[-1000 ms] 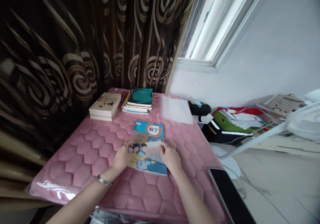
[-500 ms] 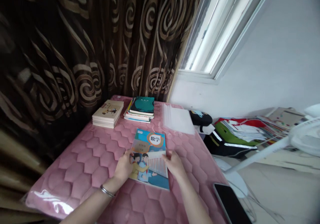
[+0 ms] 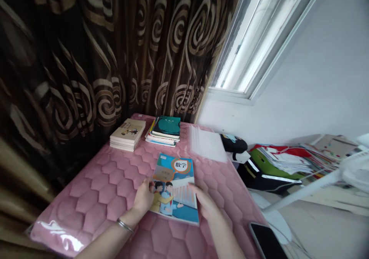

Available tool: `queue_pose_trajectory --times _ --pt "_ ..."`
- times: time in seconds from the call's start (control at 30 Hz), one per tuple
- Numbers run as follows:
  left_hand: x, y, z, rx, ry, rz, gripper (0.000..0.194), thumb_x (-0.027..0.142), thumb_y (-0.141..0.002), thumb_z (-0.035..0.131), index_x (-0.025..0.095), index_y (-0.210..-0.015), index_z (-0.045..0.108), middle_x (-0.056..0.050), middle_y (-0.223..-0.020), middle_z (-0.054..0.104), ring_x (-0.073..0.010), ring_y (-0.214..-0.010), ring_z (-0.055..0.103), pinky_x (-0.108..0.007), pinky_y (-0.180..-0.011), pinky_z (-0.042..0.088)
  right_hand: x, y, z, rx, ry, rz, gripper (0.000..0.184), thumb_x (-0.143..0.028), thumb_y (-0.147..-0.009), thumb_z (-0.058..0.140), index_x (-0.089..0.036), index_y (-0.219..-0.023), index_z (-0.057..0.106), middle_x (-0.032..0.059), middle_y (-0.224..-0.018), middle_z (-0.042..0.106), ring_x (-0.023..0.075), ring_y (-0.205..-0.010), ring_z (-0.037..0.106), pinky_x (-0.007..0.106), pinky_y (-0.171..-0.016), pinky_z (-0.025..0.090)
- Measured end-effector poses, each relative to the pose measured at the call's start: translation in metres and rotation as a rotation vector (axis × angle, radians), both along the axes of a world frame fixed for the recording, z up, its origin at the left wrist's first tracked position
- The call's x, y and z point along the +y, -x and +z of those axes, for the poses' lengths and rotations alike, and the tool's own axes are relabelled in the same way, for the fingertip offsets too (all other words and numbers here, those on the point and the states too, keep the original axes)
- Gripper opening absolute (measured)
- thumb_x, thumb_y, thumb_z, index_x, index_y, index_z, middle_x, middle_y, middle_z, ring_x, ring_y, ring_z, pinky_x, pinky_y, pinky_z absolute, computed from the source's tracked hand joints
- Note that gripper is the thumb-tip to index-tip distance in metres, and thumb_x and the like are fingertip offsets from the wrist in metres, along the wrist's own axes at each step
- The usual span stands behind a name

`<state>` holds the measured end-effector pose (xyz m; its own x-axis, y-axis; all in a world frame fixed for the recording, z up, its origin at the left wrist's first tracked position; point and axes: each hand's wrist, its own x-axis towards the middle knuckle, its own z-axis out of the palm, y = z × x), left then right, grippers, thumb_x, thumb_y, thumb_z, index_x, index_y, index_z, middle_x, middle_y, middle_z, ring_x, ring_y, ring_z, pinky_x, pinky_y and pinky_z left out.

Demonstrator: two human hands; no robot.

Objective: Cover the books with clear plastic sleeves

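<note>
A blue textbook (image 3: pixel 178 191) with two cartoon children on its cover lies in front of me, cover up, over the pink padded tabletop (image 3: pixel 100 197). My left hand (image 3: pixel 144 195), with a silver bangle at the wrist, grips its left edge; the fingertips are partly hidden at the book. At the opposite edge my right hand (image 3: pixel 204 201) holds on, fingers on the cover's right side and the thumb not clearly visible. Whether the book rests on the surface or is slightly raised, I cannot tell.
Behind the textbook stand a stack of beige books (image 3: pixel 128 134) and a pile topped by a dark green book (image 3: pixel 167 126). Clear plastic sheets (image 3: pixel 209 143) lie to their right. A phone (image 3: pixel 268 240) is at the right edge, near a white fan (image 3: pixel 305 189) and a bag (image 3: pixel 268 176).
My view has shifted slightly, so everything sits a little lower and to the right. My right hand has changed its hold on the book's edge; the left keeps its grip.
</note>
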<state>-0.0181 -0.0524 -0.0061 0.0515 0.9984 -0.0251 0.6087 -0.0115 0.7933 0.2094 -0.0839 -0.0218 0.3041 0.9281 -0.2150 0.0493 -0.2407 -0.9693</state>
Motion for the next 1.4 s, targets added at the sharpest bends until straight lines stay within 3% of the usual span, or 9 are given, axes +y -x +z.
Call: queue_pose_trajectory --times 0.1,0.2,0.37,0.47,0.6,0.73,0.83,1.07,1.4 --pt "0.001 0.0 -0.003 -0.057 -0.027 0.036 0.021 0.003 -0.085 0.042 0.02 -0.077 0.051 -0.001 -0.078 0.065 -0.0121 -0.074 0.064 -0.02 -0.068 0.047 -0.002 0.009 0.004 0.175 -0.01 0.026 0.042 -0.047 -0.074 0.059 -0.014 -0.1 0.066 0.0104 -0.086 0.075 0.0261 -0.08 0.071 0.037 -0.073 0.054" --pt "0.003 -0.002 -0.005 -0.08 -0.035 0.044 0.018 0.006 -0.086 0.043 0.019 -0.078 0.051 -0.001 -0.078 0.066 -0.013 -0.076 0.064 -0.022 -0.071 0.048 0.005 0.003 0.041 0.034 -0.092 0.073 0.042 -0.042 -0.076 0.058 -0.014 -0.107 0.065 0.0091 -0.09 0.075 0.0266 -0.084 0.071 0.036 -0.075 0.054" --pt "0.012 0.005 0.002 -0.074 -0.004 -0.048 0.02 0.006 -0.088 0.039 0.019 -0.09 0.054 -0.003 -0.086 0.069 -0.0139 -0.08 0.066 -0.025 -0.076 0.049 0.02 -0.006 0.15 -0.818 -0.225 0.104 0.024 -0.028 -0.087 0.05 -0.019 -0.103 0.065 0.0074 -0.097 0.073 0.0223 -0.09 0.068 0.027 -0.074 0.049" --pt "0.027 0.022 0.004 0.007 -0.174 0.007 0.019 0.005 -0.085 0.043 0.018 -0.086 0.057 -0.007 -0.091 0.068 -0.017 -0.09 0.065 -0.029 -0.085 0.048 0.016 0.009 0.179 -1.392 -0.195 0.102 0.027 -0.023 -0.093 0.043 -0.021 -0.114 0.06 0.0057 -0.076 0.072 0.0201 -0.068 0.068 0.024 -0.057 0.046" --pt "0.05 0.054 -0.004 0.048 -0.333 0.157 0.024 0.003 -0.079 0.042 0.017 -0.082 0.061 -0.009 -0.091 0.067 -0.021 -0.092 0.064 -0.035 -0.088 0.05 0.002 0.032 0.124 -1.918 -0.489 0.286 0.045 -0.004 -0.085 0.044 -0.017 -0.127 0.053 0.0177 -0.111 0.069 0.0195 -0.069 0.069 0.024 -0.05 0.047" --pt "0.065 0.079 -0.012 0.026 -0.312 0.219 0.028 0.002 -0.075 0.042 0.016 -0.085 0.064 -0.01 -0.091 0.068 -0.0212 -0.088 0.066 -0.034 -0.083 0.053 -0.016 0.034 0.03 -2.038 -0.772 0.472 0.044 -0.004 -0.078 0.051 -0.014 -0.121 0.056 0.0243 -0.115 0.066 0.0288 -0.085 0.071 0.035 -0.061 0.057" --pt "0.069 0.084 -0.01 0.02 -0.292 0.175 0.026 0.005 -0.079 0.043 0.017 -0.089 0.064 -0.008 -0.093 0.071 -0.0188 -0.088 0.068 -0.03 -0.082 0.053 -0.027 0.028 -0.006 -2.054 -0.832 0.464 0.045 -0.005 -0.077 0.053 -0.013 -0.121 0.056 0.0255 -0.116 0.065 0.0315 -0.09 0.07 0.038 -0.064 0.058" --pt "0.064 0.054 0.0 0.044 -0.308 -0.057 0.024 0.01 -0.083 0.051 0.017 -0.1 0.066 -0.009 -0.105 0.069 -0.0184 -0.099 0.066 -0.031 -0.091 0.051 -0.031 0.022 0.001 -1.953 -0.729 0.517 0.051 -0.007 -0.079 0.058 -0.02 -0.129 0.056 0.0204 -0.123 0.064 0.0317 -0.097 0.069 0.036 -0.066 0.058" --pt "0.035 0.036 -0.028 0.199 -0.469 -0.094 0.031 0.011 -0.079 0.054 0.017 -0.107 0.065 -0.011 -0.117 0.063 -0.0231 -0.112 0.06 -0.042 -0.103 0.047 -0.048 0.0 0.003 -1.54 -0.702 0.544 0.039 -0.025 -0.094 0.05 -0.021 -0.133 0.056 0.0044 -0.135 0.058 0.0218 -0.126 0.052 0.035 -0.099 0.049"
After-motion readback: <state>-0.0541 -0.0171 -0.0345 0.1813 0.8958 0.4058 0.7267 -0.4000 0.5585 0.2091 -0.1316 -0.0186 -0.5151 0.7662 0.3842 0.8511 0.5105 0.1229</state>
